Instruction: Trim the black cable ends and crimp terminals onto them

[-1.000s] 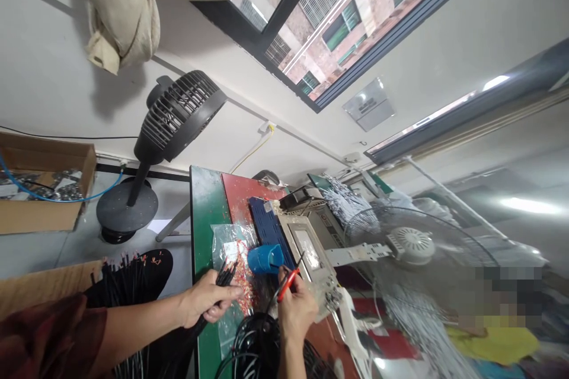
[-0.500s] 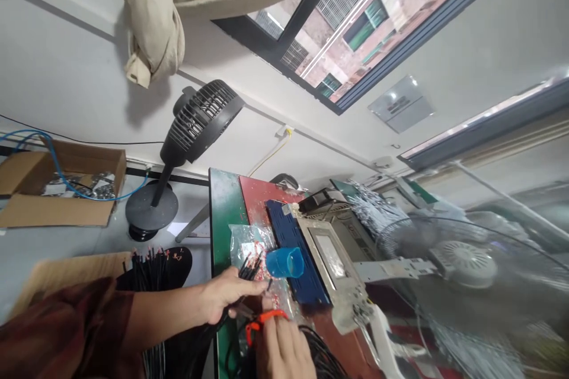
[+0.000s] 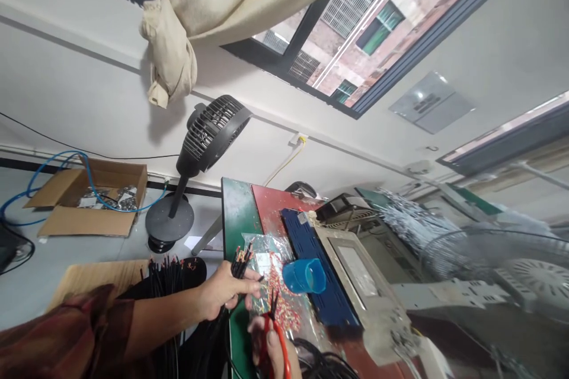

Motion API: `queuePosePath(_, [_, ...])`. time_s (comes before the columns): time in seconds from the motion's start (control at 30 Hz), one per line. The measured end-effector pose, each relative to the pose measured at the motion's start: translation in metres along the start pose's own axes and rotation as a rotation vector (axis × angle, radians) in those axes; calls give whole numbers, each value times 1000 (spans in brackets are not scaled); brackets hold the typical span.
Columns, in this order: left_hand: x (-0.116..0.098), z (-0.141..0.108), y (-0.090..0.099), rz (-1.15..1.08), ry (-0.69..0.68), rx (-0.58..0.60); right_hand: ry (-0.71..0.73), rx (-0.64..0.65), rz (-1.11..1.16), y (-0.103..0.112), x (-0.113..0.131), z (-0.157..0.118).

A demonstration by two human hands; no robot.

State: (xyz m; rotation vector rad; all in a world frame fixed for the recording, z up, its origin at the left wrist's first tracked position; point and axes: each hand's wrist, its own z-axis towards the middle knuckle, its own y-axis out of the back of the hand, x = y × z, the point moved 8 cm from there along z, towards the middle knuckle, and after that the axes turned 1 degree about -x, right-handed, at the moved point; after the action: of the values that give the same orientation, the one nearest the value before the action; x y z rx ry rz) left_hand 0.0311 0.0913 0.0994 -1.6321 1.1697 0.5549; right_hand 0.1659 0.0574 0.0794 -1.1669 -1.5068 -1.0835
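A bundle of black cables [image 3: 240, 260] with bared, coloured wire ends is gripped in my left hand [image 3: 217, 293]. One cable end sticks out between its thumb and fingers, toward the bag. My right hand [image 3: 262, 346] is closed around the red-handled scissors [image 3: 281, 340], whose dark blades point up and away, just right of my left hand. Beneath the blades lies a clear plastic bag [image 3: 258, 243] strewn with red, white and yellow clippings [image 3: 284, 315]. Beside it, a blue cup [image 3: 304, 275] lies tilted over the blue slotted panel [image 3: 311, 249].
More black cables [image 3: 166, 275] with bared ends stand at lower left, and coiled ones [image 3: 324, 361] lie beside my right hand. A beige machine [image 3: 351, 272] occupies the table's right side. A dark standing fan [image 3: 217, 130], a cardboard box [image 3: 95, 222] and a blurred large fan [image 3: 528, 278] surround it.
My right hand has turned and drawn down, swinging the scissors' blades from pointing left to pointing up and away. My left hand still holds the bundle. The view has shifted.
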Motion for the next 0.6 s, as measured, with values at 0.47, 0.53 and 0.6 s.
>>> queuePosePath(0.47, [16,8,1,32,30,34,-217,109,264,-22,-3,-8])
queuePosePath(0.53, [18,8,1,27,45,39,-214,118,253,-22,-1,-8])
queuePosePath(0.6, [19,8,2,21,58,39,-207,125,256,-23,1,-8])
